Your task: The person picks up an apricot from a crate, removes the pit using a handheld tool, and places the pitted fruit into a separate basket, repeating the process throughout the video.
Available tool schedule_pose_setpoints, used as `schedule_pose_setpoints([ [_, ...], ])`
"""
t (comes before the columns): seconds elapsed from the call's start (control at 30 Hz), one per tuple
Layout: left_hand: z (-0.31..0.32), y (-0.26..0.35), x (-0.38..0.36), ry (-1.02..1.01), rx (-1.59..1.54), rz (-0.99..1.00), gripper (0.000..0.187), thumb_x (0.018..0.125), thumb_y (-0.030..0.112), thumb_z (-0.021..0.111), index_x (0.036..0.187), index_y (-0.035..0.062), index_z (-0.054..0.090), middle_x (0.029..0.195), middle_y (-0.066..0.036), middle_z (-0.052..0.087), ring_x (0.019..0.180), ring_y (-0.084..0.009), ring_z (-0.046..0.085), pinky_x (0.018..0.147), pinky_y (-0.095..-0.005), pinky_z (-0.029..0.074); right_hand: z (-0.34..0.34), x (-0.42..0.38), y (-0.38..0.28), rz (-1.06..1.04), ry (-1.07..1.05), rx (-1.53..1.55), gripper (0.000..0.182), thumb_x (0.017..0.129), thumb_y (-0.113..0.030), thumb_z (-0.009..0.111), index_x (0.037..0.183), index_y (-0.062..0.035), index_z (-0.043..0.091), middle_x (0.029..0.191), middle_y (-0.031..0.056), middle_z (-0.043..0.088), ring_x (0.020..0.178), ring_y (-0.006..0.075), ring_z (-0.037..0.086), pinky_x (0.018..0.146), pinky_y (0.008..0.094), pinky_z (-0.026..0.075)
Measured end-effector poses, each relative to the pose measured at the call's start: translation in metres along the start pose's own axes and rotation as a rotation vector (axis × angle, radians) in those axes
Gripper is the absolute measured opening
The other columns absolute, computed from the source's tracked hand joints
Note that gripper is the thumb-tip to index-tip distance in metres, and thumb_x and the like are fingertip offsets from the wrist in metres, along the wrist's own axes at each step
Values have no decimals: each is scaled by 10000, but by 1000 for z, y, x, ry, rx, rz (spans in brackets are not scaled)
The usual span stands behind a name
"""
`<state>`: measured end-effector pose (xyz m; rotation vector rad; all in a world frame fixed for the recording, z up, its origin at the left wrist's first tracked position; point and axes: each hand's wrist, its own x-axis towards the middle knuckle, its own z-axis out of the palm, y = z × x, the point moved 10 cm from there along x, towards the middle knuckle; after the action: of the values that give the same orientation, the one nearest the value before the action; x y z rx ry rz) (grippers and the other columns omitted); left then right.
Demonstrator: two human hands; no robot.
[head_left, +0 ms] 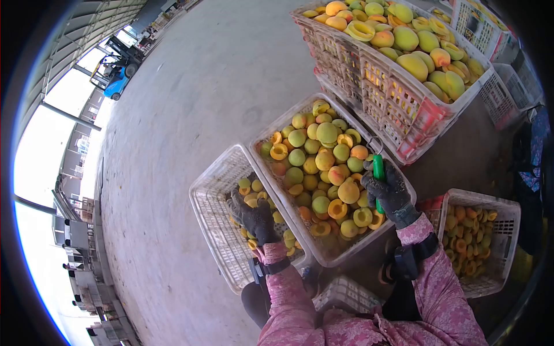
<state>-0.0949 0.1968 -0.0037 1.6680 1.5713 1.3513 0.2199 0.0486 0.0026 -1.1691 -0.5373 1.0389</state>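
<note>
Right hand (391, 193) grips green tool (378, 168), blue forklift (117, 82) across grey floor (173, 127).

Pink floral sleeves (284, 285), green handle (378, 167), blue forklift (117, 82)

left hand (252, 218) in crate (208, 230), right hand (390, 193) holding green tool (378, 168)

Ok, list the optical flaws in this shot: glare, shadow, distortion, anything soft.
Head view: daylight at far left is blown out to white; wide-angle distortion bows the edges of the scene; a black vignette rings it, with a blue fringe at left; the floor right of the middle crate sinks into shadow; the distant forklift is small and soft; the nearer fruit looks fairly crisp.
</note>
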Motion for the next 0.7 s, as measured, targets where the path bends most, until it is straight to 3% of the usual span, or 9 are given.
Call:
schedule_pose_setpoints([
  [0.03, 0, 12, -2, 36, 460, 120, 625, 650, -15, 583, 1247, 15, 401, 1220, -194, 454, 1135, -346, 426, 957, -396, 362, 1, 0, 2, 10, -4, 10, 289, 783, -76, 585, 1055, -40, 493, 696, 8, 518, 447, 85, 450, 422, 230, 384],
  [0.1, 59, 10, -21, -368, 108, 179, 585, 641, 2, 594, 1206, 82, 466, 1259, -160, 438, 1202, -358, 362, 999, -408, 316, 2, -2, 6, 28, -9, 18, 300, 779, -80, 588, 1060, -41, 493, 695, 7, 516, 446, 84, 449, 420, 231, 385],
  [0.23, 162, -22, -102, -987, 462, 321, 591, 623, 119, 593, 1198, 213, 499, 1316, -104, 408, 1219, -325, 361, 1000, -417, 325, 7, -2, 3, 16, -29, -101, 314, 770, -93, 603, 1061, -45, 495, 695, 4, 502, 456, 79, 454, 420, 236, 395],
  [0.37, 180, -35, -113, -1119, 370, 561, 505, 654, 161, 626, 1154, 167, 549, 1164, -110, 547, 1167, -259, 443, 939, -390, 383, 3, -1, 4, -30, -40, -140, 296, 776, -105, 597, 1048, -44, 497, 689, 2, 498, 465, 73, 468, 426, 233, 406],
  [0.43, 159, -57, -93, -1051, -256, -331, 489, 697, 186, 633, 1167, 88, 539, 1127, -115, 566, 1149, -211, 457, 941, -355, 374, 4, -3, 3, -13, -47, -108, 290, 778, -107, 597, 1043, -46, 496, 690, 1, 500, 467, 73, 471, 426, 232, 407],
  [0.47, 153, -59, -95, -1065, -408, -463, 544, 741, 199, 627, 1228, 21, 465, 1178, -135, 522, 1149, -194, 447, 956, -339, 361, 6, -3, 2, -2, -57, -78, 284, 780, -110, 596, 1038, -48, 495, 690, 0, 502, 468, 72, 474, 426, 231, 408],
  [0.5, 150, -55, -95, -1061, -405, -462, 544, 741, 199, 627, 1228, 21, 465, 1178, -135, 522, 1149, -194, 447, 956, -339, 361, 7, -3, 2, -2, -61, -74, 284, 780, -110, 596, 1038, -48, 495, 690, 0, 502, 468, 72, 474, 426, 231, 408],
  [0.6, 147, 7, -100, -1092, -1250, -511, 716, 732, 186, 670, 1328, 26, 307, 1313, -235, 367, 1179, -318, 422, 947, -393, 400, 12, -4, 0, -25, -80, -128, 283, 781, -109, 597, 1037, -54, 490, 692, -1, 500, 472, 70, 475, 427, 229, 408],
  [0.7, 141, 54, -105, -1125, -1316, -443, 742, 722, 228, 689, 1329, 36, 310, 1320, -233, 362, 1181, -321, 420, 948, -406, 396, 13, -6, 1, 4, -77, -118, 286, 781, -107, 598, 1040, -58, 486, 694, 4, 499, 471, 69, 473, 428, 230, 409],
])
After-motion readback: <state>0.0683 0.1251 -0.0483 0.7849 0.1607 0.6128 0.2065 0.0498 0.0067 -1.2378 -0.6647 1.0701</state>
